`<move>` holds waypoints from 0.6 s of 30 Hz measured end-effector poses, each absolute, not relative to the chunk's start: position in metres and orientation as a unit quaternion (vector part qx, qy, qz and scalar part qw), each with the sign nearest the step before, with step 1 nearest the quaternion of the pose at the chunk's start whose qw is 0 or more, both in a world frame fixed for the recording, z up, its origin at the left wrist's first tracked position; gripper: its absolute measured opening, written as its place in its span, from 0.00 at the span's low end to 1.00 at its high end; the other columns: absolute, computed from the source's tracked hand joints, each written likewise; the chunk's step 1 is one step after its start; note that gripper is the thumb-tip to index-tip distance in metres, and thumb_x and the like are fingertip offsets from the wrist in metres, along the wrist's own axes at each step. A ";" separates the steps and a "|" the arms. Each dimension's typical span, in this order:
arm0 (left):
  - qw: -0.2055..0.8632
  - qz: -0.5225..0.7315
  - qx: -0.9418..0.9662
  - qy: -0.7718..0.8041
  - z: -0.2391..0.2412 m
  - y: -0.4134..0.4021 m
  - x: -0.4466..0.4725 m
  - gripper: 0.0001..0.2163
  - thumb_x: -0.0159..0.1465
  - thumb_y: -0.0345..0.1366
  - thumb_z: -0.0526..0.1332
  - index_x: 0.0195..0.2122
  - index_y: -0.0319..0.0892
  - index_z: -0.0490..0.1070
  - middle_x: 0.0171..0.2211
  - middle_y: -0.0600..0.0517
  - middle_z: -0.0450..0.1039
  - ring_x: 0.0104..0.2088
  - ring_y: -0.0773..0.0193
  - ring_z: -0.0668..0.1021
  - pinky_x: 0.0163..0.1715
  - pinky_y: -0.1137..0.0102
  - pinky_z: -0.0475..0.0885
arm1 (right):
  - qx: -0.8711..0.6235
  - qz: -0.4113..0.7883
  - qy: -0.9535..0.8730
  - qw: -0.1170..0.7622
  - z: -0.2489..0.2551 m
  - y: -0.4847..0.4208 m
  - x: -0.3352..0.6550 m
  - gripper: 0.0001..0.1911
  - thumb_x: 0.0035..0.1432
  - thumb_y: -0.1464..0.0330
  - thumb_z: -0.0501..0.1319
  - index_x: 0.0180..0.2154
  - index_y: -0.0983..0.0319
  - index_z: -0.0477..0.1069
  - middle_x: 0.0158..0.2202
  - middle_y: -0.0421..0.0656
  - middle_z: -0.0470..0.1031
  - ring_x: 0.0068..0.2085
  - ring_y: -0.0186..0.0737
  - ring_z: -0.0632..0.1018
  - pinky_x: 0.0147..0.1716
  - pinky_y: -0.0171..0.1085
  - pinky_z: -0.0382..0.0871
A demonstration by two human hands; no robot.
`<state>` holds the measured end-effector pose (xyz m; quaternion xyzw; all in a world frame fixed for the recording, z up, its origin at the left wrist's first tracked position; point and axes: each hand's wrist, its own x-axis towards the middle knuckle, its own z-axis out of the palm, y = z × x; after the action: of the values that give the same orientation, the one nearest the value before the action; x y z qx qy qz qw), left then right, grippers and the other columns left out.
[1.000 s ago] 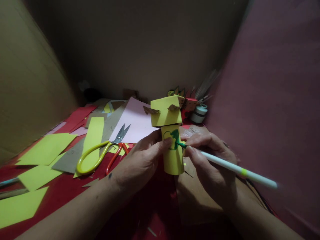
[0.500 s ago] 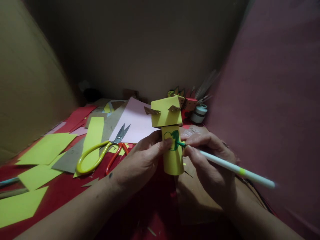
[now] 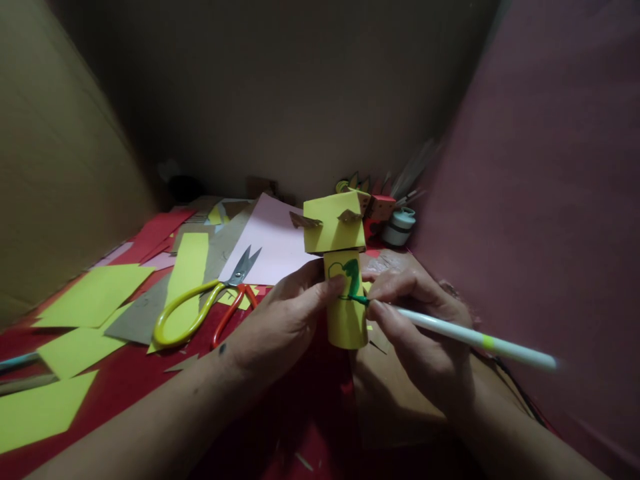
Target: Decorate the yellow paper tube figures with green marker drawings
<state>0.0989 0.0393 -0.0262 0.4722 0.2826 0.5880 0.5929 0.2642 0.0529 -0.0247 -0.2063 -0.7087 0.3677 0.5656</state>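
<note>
A yellow paper figure [image 3: 344, 313] stands upright at the centre: a tube body with a box-shaped head [image 3: 334, 223] that carries two small brown cardboard ears. My left hand [image 3: 280, 323] is wrapped round the tube from the left, thumb on its front. My right hand [image 3: 423, 333] pinches a white pen with a green tip [image 3: 470, 339]. The tip touches a green drawing [image 3: 350, 277] on the tube's front.
Yellow-handled scissors [image 3: 200, 303] and red-handled scissors [image 3: 231, 313] lie left of my hands. Yellow paper pieces [image 3: 93, 293], brown card and a pink sheet [image 3: 267, 243] cover the red tabletop. A tape roll [image 3: 399, 227] and small paper figures stand at the back right.
The pen tip has slid down along the green drawing, and my right hand dropped slightly with it. My left hand and the figure have stayed put.
</note>
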 end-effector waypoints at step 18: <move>0.593 0.582 0.472 0.293 -0.028 0.039 0.098 0.12 0.68 0.45 0.67 0.47 0.45 0.81 0.44 0.46 0.84 0.44 0.52 0.82 0.46 0.62 0.75 | -0.219 0.349 -0.718 0.561 -0.025 0.055 0.268 0.07 0.64 0.75 0.65 0.35 0.57 0.76 0.40 0.40 0.82 0.37 0.37 0.82 0.37 0.34 0.78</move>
<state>0.0980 0.0389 -0.0283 0.4723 0.2935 0.5823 0.5931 0.2679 0.0550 -0.0254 -0.2194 -0.7182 0.3486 0.5608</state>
